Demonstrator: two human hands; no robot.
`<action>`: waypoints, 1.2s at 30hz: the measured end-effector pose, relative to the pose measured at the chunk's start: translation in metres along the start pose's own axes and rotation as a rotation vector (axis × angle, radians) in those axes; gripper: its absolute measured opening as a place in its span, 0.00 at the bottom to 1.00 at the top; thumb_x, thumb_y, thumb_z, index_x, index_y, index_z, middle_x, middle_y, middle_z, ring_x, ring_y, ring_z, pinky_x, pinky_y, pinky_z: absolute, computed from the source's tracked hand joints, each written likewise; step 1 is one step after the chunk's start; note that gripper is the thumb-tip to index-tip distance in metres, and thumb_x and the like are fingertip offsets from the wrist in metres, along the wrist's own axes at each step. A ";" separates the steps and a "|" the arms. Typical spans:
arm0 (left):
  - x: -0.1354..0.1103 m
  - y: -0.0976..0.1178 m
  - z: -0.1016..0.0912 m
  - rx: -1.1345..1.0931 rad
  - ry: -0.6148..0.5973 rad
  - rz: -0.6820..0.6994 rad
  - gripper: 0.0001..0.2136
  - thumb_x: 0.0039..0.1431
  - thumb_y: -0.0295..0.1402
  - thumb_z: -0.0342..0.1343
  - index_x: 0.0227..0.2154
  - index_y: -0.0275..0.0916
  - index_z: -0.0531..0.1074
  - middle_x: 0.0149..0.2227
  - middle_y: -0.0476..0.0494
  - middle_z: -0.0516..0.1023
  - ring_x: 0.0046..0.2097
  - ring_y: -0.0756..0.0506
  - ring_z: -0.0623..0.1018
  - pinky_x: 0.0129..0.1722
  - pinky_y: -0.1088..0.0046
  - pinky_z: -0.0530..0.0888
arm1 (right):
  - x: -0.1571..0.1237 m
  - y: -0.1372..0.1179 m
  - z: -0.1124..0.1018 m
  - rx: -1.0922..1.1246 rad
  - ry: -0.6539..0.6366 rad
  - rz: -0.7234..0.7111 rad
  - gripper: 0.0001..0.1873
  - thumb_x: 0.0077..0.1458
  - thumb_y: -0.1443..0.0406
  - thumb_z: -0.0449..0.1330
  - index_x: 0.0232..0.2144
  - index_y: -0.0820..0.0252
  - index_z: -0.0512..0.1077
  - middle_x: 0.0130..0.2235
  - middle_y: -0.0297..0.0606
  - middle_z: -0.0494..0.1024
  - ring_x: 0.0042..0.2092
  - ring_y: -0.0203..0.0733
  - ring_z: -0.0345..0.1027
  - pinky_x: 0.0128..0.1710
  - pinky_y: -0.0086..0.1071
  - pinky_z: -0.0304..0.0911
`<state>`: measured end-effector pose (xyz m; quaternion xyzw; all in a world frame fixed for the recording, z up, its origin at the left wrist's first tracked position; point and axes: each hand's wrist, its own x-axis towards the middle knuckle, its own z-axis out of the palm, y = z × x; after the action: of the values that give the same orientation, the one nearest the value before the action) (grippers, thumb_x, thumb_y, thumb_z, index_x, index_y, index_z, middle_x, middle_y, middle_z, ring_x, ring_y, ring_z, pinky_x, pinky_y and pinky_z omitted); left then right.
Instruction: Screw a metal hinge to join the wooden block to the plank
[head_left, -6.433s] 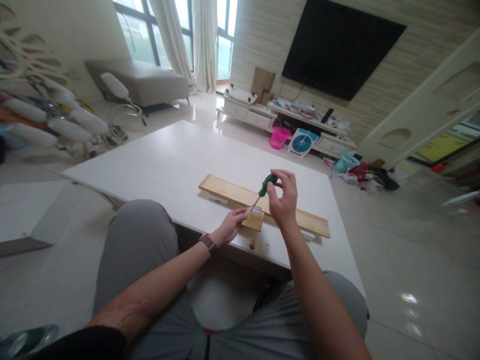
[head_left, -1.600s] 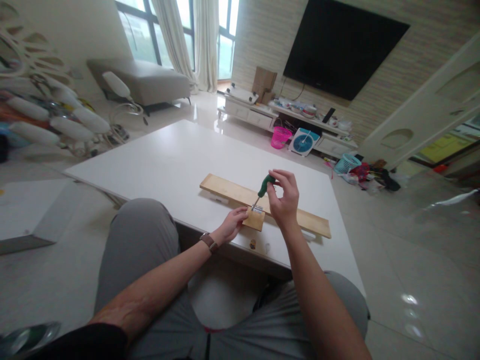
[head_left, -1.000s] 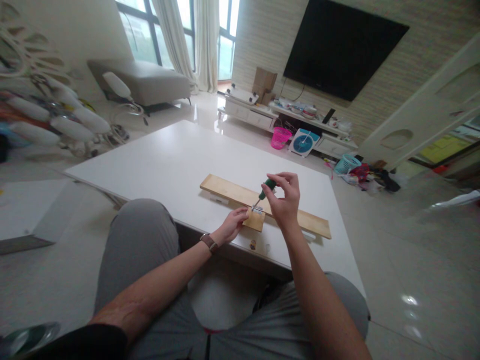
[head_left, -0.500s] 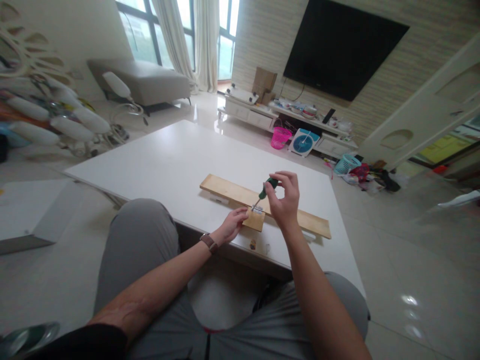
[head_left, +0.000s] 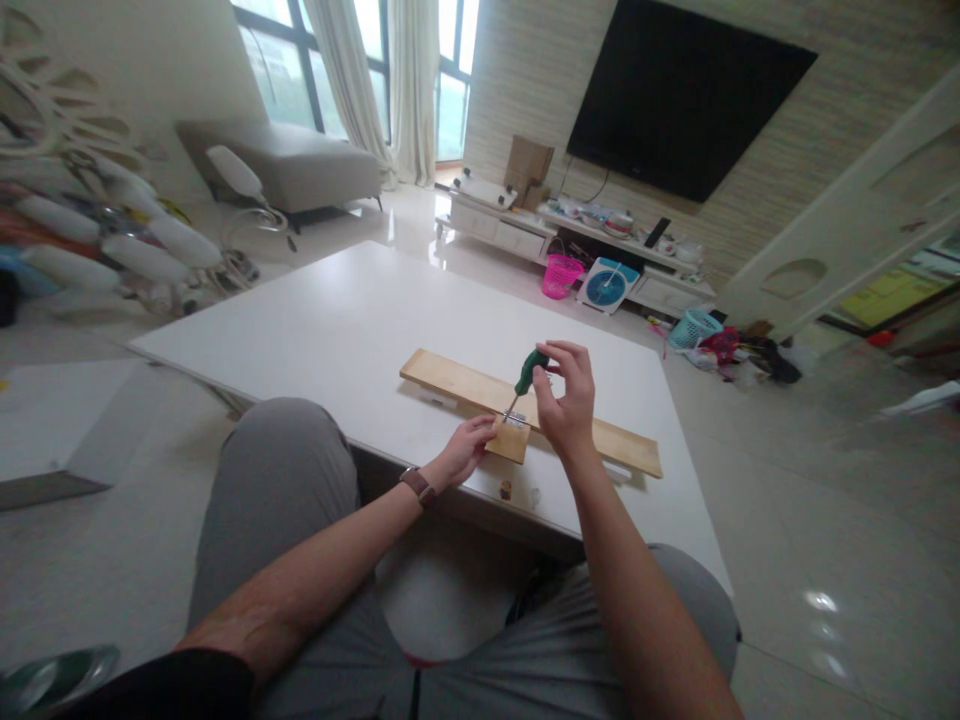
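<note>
My right hand [head_left: 568,398] grips the green handle of a screwdriver [head_left: 532,371]. The screwdriver slants down to the left, its tip at a metal hinge [head_left: 514,419]. That hinge lies where a small wooden board [head_left: 508,444] meets a long wooden board [head_left: 457,378]. With its fingers closed at the left edge of the small board, my left hand [head_left: 466,452] holds it near the hinge. The screw under the tip is too small to make out.
Near the front edge of the white table [head_left: 322,320] lie a small brown and yellow object [head_left: 505,490] and a small clear piece [head_left: 535,496]. White pieces show under the long board. Farther off stand a pink basket [head_left: 559,277] and a blue-and-white fan [head_left: 604,287].
My right fingers have shifted slightly on the screwdriver, and its handle has tipped a little to the left. My left hand and the boards stay in place.
</note>
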<state>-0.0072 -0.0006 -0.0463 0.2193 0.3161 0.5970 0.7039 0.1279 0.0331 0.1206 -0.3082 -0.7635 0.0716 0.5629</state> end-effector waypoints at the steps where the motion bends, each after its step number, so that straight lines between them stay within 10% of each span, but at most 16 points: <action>1: 0.000 0.000 0.000 -0.003 -0.003 -0.001 0.19 0.42 0.33 0.75 0.39 0.35 0.81 0.40 0.41 0.83 0.42 0.44 0.79 0.44 0.69 0.73 | 0.000 0.000 0.000 0.016 -0.013 -0.007 0.15 0.63 0.70 0.58 0.50 0.52 0.76 0.51 0.43 0.74 0.53 0.47 0.72 0.44 0.42 0.76; 36: 0.002 -0.002 -0.001 -0.011 0.000 0.003 0.19 0.42 0.32 0.76 0.40 0.35 0.81 0.40 0.40 0.84 0.42 0.44 0.80 0.43 0.70 0.73 | 0.001 -0.002 0.000 -0.029 0.034 -0.010 0.11 0.59 0.69 0.65 0.44 0.52 0.76 0.42 0.38 0.72 0.43 0.43 0.71 0.39 0.40 0.76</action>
<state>-0.0069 0.0006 -0.0486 0.2160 0.3127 0.5997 0.7042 0.1273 0.0318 0.1222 -0.3137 -0.7564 0.0527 0.5716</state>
